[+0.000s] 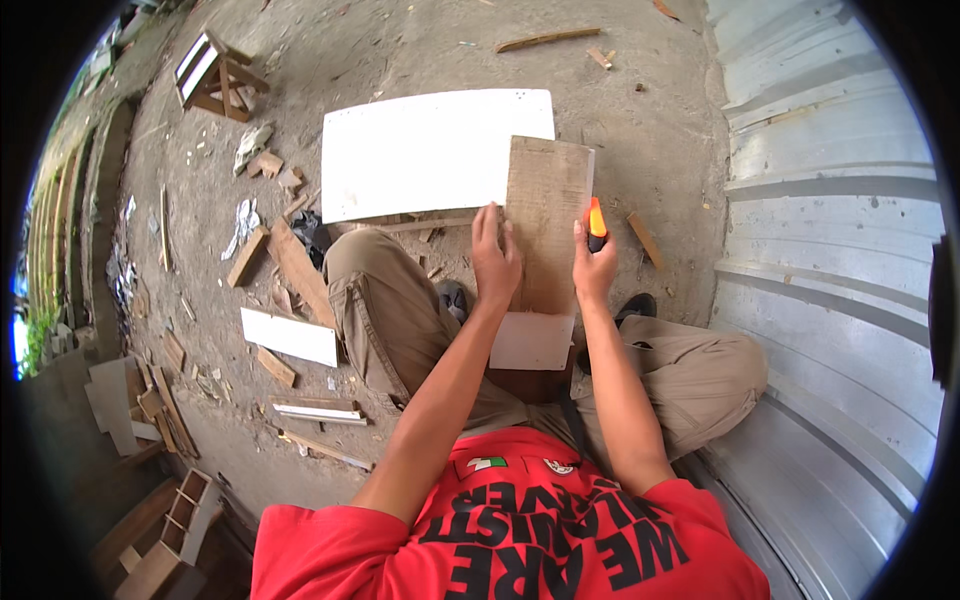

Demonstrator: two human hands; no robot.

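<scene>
A long wooden board (pixel 548 210) stretches away from me between my knees, its far part overlapping a large white panel (pixel 425 150). My left hand (pixel 495 262) is at the board's left edge, fingers stretched forward and thumb apart. On the other edge, my right hand (pixel 595 265) is closed around an orange-and-black hand tool (pixel 597 225). The tool's exact kind cannot be made out. A smaller white piece (pixel 532 341) lies at the board's near end, close to my lap.
A small wooden stool (pixel 218 80) stands at the far left. Scrap wood (pixel 300 262), a white strip (pixel 290 336) and debris litter the ground on the left. A corrugated metal wall (pixel 825 240) runs along my right. Stacked wood offcuts (pixel 145 405) sit at the lower left.
</scene>
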